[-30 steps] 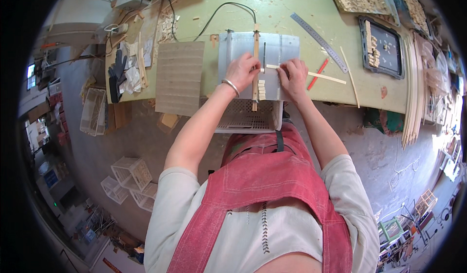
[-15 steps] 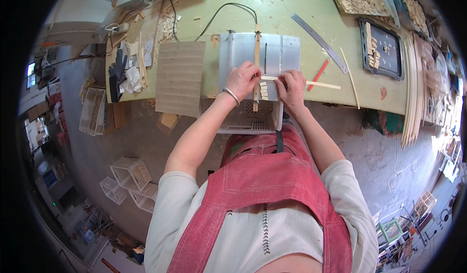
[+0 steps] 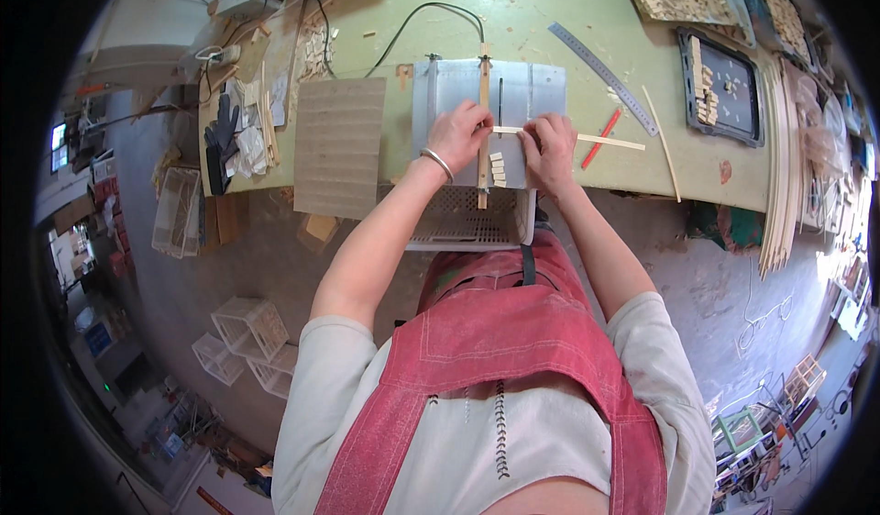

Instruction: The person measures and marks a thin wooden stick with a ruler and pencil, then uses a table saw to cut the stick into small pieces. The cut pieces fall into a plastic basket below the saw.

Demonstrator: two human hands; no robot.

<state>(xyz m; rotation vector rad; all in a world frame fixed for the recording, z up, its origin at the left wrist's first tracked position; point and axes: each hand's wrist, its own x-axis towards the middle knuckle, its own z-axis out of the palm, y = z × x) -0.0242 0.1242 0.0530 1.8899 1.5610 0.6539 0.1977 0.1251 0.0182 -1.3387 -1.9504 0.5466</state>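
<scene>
Clock dial centred on the metal plate (image 3: 543, 93), twelve at the desk's (image 3: 431, 38) far side.

Item: one pale wooden strip (image 3: 628, 144), the piece in hand. It lies over the plate, one end near the wooden bar (image 3: 484, 84), the other running out past three o'clock, above a red pen (image 3: 590, 156).

Item: right hand (image 3: 550, 153), at three. We note its fingers drawn narrow, pinching the strip.

Item: left hand (image 3: 461, 139), at nine, against the bar. Its fingers are bunched close; we cannot tell whether they grip the strip's end or only the bar.

Done, in our judgement: a small column of short pieces (image 3: 498, 170), at six o'clock on the plate; more blocks (image 3: 704, 88) in the black tray (image 3: 733, 137), out toward two.

Left, in our judgement: most of the strip's length, uncut; a second thin strip (image 3: 663, 143), beyond it toward three, lies untouched.

Obscured: the strip's middle, beneath the right hand; its near end, by the left fingertips. We cannot make out whether a blade stands in the dark slot (image 3: 500, 102). The white crate (image 3: 458, 236), below six, is partly hidden by desk and apron (image 3: 495, 341); its contents are unclear.
</scene>
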